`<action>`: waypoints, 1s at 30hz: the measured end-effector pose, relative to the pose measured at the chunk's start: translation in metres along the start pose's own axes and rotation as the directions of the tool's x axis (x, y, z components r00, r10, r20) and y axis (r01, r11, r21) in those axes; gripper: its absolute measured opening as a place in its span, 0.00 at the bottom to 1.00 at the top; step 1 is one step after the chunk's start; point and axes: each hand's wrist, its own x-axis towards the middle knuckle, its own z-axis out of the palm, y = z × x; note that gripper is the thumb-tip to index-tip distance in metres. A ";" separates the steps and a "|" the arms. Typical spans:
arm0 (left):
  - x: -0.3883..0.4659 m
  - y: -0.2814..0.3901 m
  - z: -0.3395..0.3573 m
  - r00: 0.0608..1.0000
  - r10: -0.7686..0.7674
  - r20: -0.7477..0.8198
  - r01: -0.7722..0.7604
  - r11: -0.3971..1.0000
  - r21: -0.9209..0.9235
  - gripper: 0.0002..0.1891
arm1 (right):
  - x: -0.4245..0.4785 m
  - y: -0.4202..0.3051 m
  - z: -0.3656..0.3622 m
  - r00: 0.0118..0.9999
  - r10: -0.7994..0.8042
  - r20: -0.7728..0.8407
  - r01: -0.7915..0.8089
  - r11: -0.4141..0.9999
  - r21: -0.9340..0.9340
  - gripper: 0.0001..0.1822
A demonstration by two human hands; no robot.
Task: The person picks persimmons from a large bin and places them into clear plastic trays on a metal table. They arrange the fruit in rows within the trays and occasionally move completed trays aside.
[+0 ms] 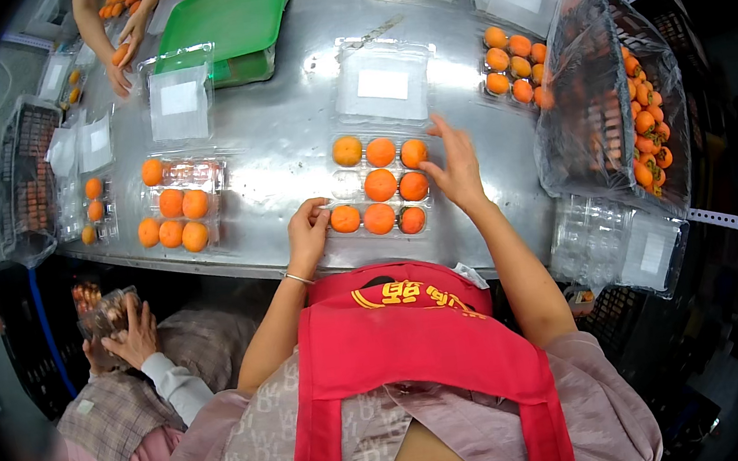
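Before me an open clear plastic clamshell tray [344, 182] lies on the metal table, with several orange persimmons [379, 185] in its cups; the left cup of the middle row holds no fruit. The tray's raised lid [383, 85] bears a white label and lies away from me. My left hand [308, 236] is at the tray's near left corner, thumb and fingertips by the persimmon there; whether it grips the tray edge I cannot tell. Slightly blurred, my right hand [456, 164] is at the right side, fingers apart, thumb close to the right-hand persimmons, holding nothing.
A lined crate of persimmons [647, 123] stands at right, above stacked empty clamshells [592, 239]. Another filled tray [517, 67] is beside it. A partly filled tray [171, 205] lies left, below a green tray [225, 18]. Co-workers' hands [129, 46] [128, 336] are at upper left and lower left.
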 end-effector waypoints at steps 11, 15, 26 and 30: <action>-0.006 0.063 0.014 0.951 0.270 -0.149 -0.262 0.963 0.070 0.13 | 0.005 0.012 0.006 0.987 -0.112 0.115 0.111 0.994 0.014 0.52; -0.018 0.094 0.028 0.980 0.196 -0.010 -0.195 0.966 -0.170 0.13 | -0.006 -0.011 -0.005 0.999 0.031 -0.021 -0.024 0.960 0.280 0.56; -0.052 0.161 0.053 0.845 0.067 0.531 0.274 0.797 -0.538 0.26 | -0.054 -0.079 -0.037 0.988 0.113 -0.102 -0.019 0.756 0.654 0.59; -0.056 0.166 0.055 0.810 0.080 0.581 0.312 0.780 -0.542 0.28 | -0.064 -0.102 -0.049 0.992 -0.044 -0.118 0.097 0.866 0.490 0.59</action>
